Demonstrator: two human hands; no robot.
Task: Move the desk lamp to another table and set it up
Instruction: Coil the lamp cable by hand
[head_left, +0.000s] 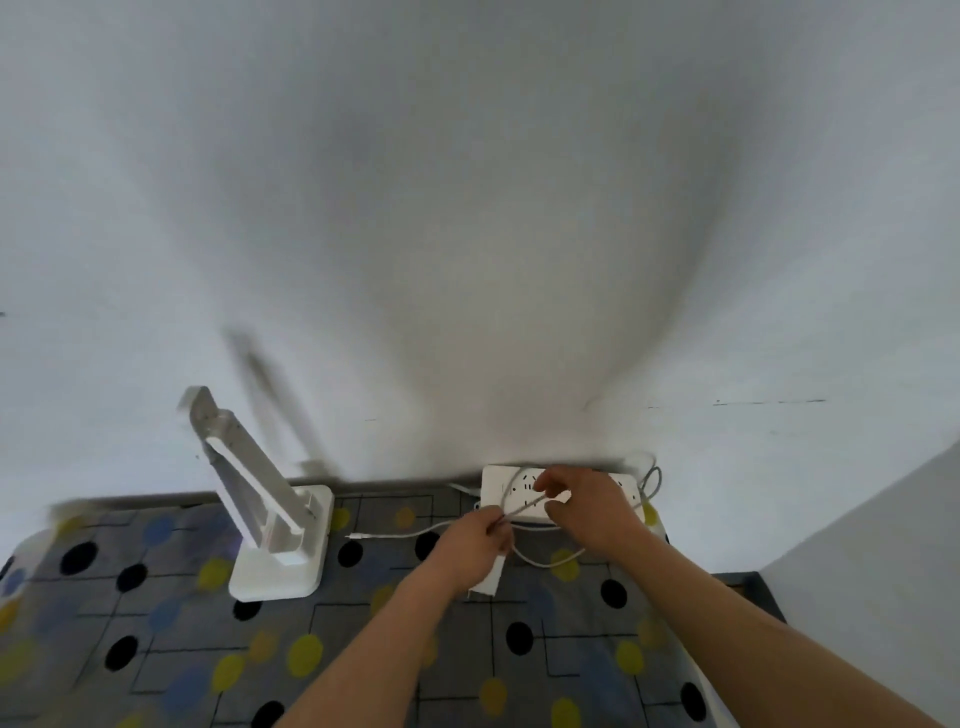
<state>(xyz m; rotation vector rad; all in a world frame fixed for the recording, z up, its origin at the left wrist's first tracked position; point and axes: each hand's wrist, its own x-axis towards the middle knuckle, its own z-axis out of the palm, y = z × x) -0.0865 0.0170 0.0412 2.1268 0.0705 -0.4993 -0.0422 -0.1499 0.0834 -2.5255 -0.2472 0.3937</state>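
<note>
A white desk lamp (275, 519) stands folded on a table with a grey dotted cloth (171, 649), to the left of my hands. A white power strip (498, 488) lies against the wall. My left hand (475, 545) pinches a thin grey cable (519, 506) and also holds a white block, perhaps an adapter (491, 579), under the palm. My right hand (587, 501) grips the same cable over the power strip. A loose white plug end (358, 534) of the cable lies near the lamp's base.
A white wall (467, 208) rises directly behind the table. More cable loops (652, 480) sit at the strip's right end. A white surface (872, 571) stands at the right, past the table's edge.
</note>
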